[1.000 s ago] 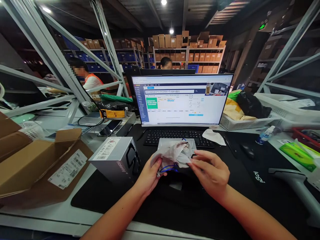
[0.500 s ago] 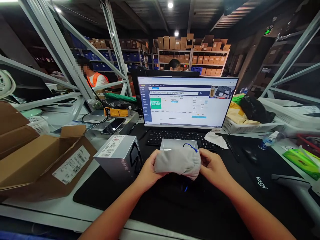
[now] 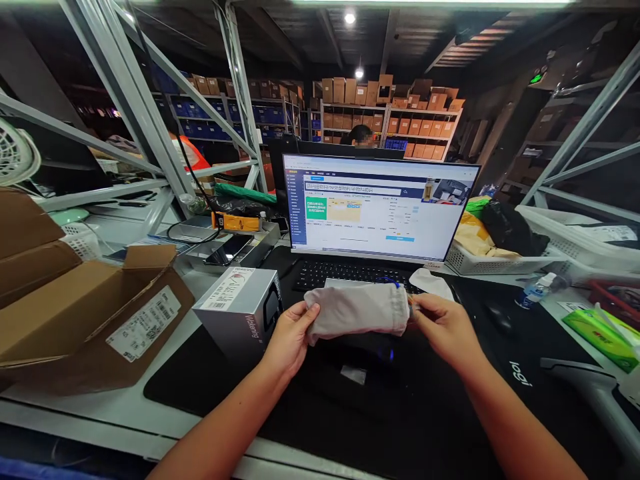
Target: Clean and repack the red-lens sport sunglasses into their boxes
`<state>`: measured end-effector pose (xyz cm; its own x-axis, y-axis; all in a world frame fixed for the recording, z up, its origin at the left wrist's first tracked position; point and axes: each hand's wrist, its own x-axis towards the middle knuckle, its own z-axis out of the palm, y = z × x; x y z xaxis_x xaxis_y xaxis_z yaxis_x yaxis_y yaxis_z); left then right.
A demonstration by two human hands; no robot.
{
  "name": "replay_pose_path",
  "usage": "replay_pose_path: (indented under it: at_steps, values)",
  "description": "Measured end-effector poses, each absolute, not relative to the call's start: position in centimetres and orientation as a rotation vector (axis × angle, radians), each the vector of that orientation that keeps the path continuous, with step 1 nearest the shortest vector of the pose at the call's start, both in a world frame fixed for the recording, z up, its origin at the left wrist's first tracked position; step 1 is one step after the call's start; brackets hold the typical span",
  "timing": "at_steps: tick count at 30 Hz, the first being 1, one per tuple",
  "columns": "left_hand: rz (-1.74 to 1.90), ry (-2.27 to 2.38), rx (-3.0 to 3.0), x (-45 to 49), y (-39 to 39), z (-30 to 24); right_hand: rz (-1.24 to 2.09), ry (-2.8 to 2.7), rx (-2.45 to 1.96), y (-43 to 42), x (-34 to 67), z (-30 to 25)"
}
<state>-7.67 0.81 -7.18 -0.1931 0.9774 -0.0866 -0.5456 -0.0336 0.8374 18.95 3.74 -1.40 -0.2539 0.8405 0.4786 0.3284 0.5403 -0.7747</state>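
My left hand (image 3: 286,335) and my right hand (image 3: 443,327) hold a grey cloth pouch (image 3: 356,309) stretched level between them, above the black desk mat (image 3: 210,373). The left fingers grip its left end. The right fingers pinch its drawstring end, where a blue cord (image 3: 393,284) shows. A shallow grey tray (image 3: 340,283) lies behind the pouch, mostly hidden, in front of the keyboard (image 3: 350,272). A grey product box (image 3: 239,308) lies on its side just left of my left hand.
A monitor (image 3: 373,205) stands behind the keyboard. An open cardboard box (image 3: 90,313) sits at the left. A white cloth (image 3: 431,281), mouse (image 3: 494,313), small bottle (image 3: 536,291) and green packet (image 3: 600,328) lie at the right. Other people work beyond the shelving.
The crumpled pouch has been smoothed and pulled out flat between my hands. My hands have moved apart, and the pouch has risen slightly toward the keyboard.
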Motion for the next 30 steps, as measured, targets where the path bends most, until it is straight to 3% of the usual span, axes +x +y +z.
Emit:
replay_pose_path:
  at_steps: [6, 13, 18, 23, 30]
  values:
    - [1.641, 1.070, 0.944, -9.0, 1.6, -7.7, 0.799, -1.432, -1.010, 6.0, 24.5, 0.1]
    - [1.474, 1.735, 1.835, -10.3, 2.1, -8.8, 0.724, -1.350, -0.926, 6.1, 27.8, 1.0]
    - [1.539, 1.713, 2.175, -9.3, 0.4, -7.0, 0.725, -1.418, -0.905, 5.6, 26.4, 1.1]
    - [1.070, 1.334, 2.420, -7.6, -0.4, -5.6, 0.783, -1.447, -0.878, 5.3, 25.3, 1.0]
    - [0.635, 1.344, 2.421, -7.5, 2.4, -5.9, 0.920, -1.420, -0.846, 5.4, 24.3, 0.6]
